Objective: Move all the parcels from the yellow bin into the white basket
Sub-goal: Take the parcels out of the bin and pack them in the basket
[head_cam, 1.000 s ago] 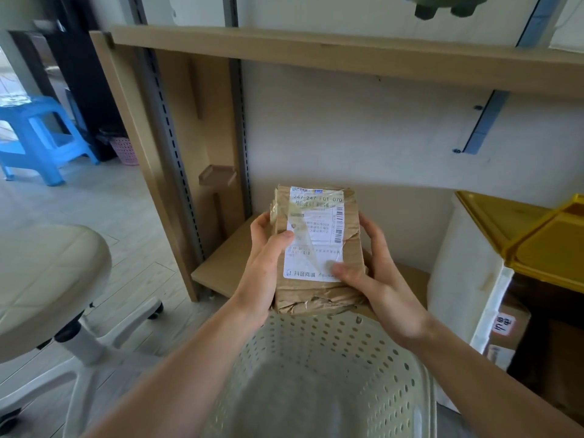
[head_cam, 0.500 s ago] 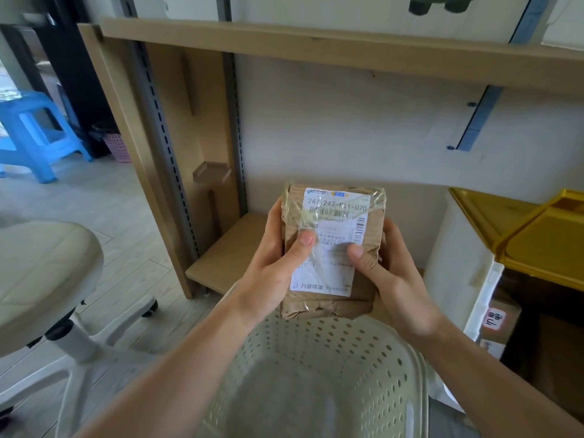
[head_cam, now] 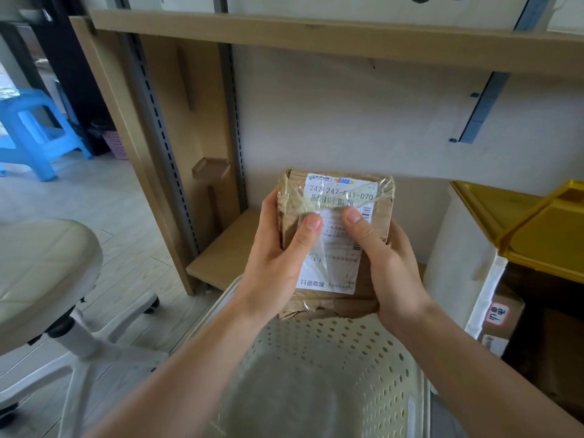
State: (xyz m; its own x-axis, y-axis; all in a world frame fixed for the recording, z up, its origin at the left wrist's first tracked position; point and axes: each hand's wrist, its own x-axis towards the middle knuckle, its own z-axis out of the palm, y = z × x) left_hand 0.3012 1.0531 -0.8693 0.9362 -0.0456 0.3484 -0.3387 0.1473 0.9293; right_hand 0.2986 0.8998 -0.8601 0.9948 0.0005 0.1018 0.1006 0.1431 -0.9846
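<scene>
A brown taped parcel [head_cam: 335, 254] with a white shipping label stands upright in both hands, above the far rim of the white perforated basket [head_cam: 341, 352]. My left hand [head_cam: 278, 257] grips its left side, thumb on the label. My right hand [head_cam: 388, 267] grips its right side, thumb beside the other thumb. The basket's floor shows bare below. The yellow bin [head_cam: 543, 235] stands at the right with its lid open; brown parcels [head_cam: 502, 314] show inside it.
A white swivel stool [head_cam: 41, 273] stands at the left. Behind the basket is a wooden shelf unit [head_cam: 221, 260] with a low board and a top board. A blue plastic stool [head_cam: 34, 134] and a pink basket [head_cam: 115, 145] stand at the far left.
Both thumbs have slid up and closer together on the label. The parcel has shifted slightly right and nearer in view, still above the basket's far rim.
</scene>
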